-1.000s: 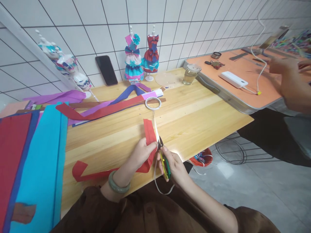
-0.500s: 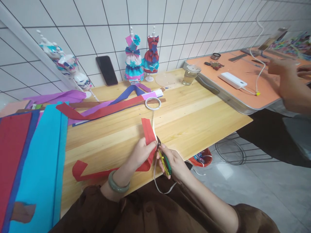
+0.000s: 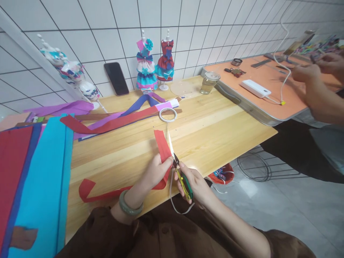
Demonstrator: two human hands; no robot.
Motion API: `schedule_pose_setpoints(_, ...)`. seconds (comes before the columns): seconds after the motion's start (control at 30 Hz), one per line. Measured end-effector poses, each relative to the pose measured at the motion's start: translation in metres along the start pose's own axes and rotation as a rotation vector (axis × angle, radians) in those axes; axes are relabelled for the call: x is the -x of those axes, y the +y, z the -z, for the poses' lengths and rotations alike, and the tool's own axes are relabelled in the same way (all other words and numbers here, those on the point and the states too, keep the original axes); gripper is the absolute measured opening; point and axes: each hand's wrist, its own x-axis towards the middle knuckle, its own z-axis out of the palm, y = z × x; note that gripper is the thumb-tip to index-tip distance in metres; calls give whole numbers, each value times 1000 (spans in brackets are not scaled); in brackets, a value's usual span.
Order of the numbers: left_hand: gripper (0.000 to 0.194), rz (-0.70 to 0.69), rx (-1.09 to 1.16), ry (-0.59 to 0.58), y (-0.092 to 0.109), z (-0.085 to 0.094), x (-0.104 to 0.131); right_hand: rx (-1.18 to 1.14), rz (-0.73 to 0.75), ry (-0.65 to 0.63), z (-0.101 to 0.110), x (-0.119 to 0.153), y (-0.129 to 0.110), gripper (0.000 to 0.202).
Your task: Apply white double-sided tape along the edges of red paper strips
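Note:
In my left hand [image 3: 158,168] is a long red crepe-paper strip [image 3: 161,142], pinched under the thumb. One end of it points up toward the wall, and the rest trails left over the table and curls over. Along the strip's right edge runs a narrow white tape [image 3: 170,140], leading back to a tape roll [image 3: 168,114] lying flat. My right hand [image 3: 192,179] grips yellow-and-green-handled scissors [image 3: 184,186], their dark blades at the strip and tape beside my left thumb. A loose length of tape [image 3: 172,202] loops below my hands.
Folded blue crepe paper [image 3: 44,179] and red sheets [image 3: 13,161] lie at left. A phone [image 3: 116,79], small dressed mannequins [image 3: 146,68] and a lidded cup [image 3: 209,83] stand along the wall. At right, a co-worker's hands [image 3: 306,73] are over an orange table [image 3: 285,104].
The scissors and my right hand have shifted slightly down and right, and the blades look a little further apart. The co-worker's hands have changed position. The view has moved slightly.

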Motion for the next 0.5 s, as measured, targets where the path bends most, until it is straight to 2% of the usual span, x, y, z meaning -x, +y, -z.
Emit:
schedule_pose_setpoints(0.1, 14, -49, -80, 34, 1, 0, 2, 0, 42, 10, 0, -5, -2, 53)
schedule_pose_setpoints(0.5, 21, -107, -346, -23, -5, 4, 3, 57, 110, 26, 3, -20, 0, 48)
